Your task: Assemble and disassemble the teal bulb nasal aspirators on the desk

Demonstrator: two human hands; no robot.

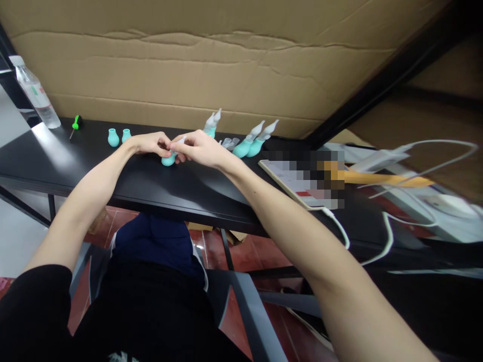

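Observation:
Both hands meet over the black table [181, 188]. Between them is a teal bulb [168, 160] with a translucent pointed tip [178, 143] slanting up to the right. My left hand [153, 144] pinches the bulb's neck from the left. From the right, my right hand [198, 148] has its fingers closed around the tip. Two teal bulbs without tips [113, 138] stand to the left, the nearer one partly beside my left wrist. Right of my hands, teal bulbs with pointed tips [242, 147] lie tilted, and others lean behind my right hand.
Small clear pieces [229, 144] lie behind my right wrist. A water bottle [36, 94] and a green-handled screwdriver [76, 123] are at the left. A phone or tablet [290, 183] with a white cable [339, 229] lies at the right. Cardboard [158, 75] stands behind the table.

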